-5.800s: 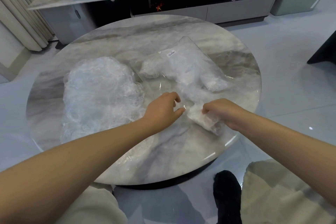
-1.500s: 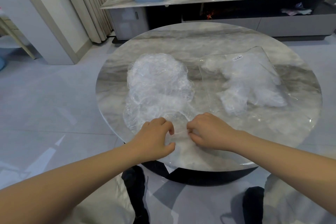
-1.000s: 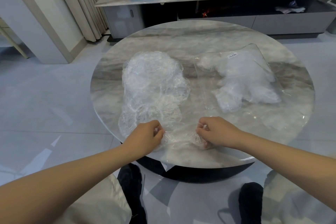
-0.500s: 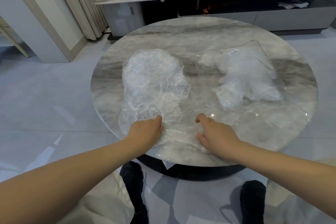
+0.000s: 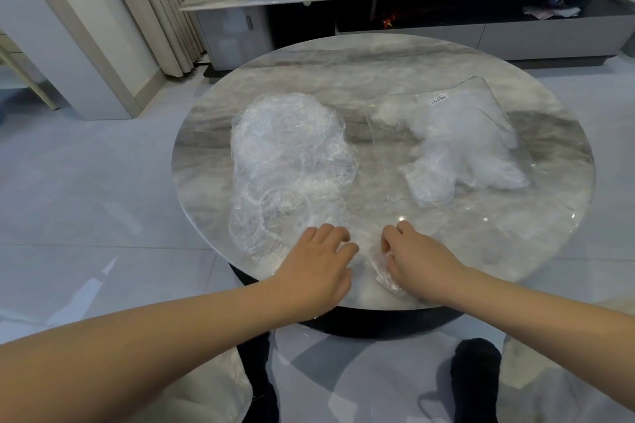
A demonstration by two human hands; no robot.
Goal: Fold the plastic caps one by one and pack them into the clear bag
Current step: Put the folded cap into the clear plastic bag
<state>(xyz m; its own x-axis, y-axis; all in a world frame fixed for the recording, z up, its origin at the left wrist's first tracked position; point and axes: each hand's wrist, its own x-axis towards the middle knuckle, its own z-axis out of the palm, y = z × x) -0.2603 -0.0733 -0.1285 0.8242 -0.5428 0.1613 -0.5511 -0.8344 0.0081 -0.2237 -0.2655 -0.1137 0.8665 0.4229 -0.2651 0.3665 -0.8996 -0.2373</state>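
Left hand (image 5: pixel 318 259): we see fingers spread nearly flat, pressing the plastic cap (image 5: pixel 369 252).
Right hand (image 5: pixel 417 256): fingers curled, pinching that cap's edge.
Plastic cap: between our fingertips, on the marble table (image 5: pixel 481 237).
Clear bag (image 5: pixel 457 144): beyond our right fingers.

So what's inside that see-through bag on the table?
Inside the clear bag lie crumpled white bundles, folded plastic caps by the look of them. They overlap, so I cannot count them or see what lies under them.
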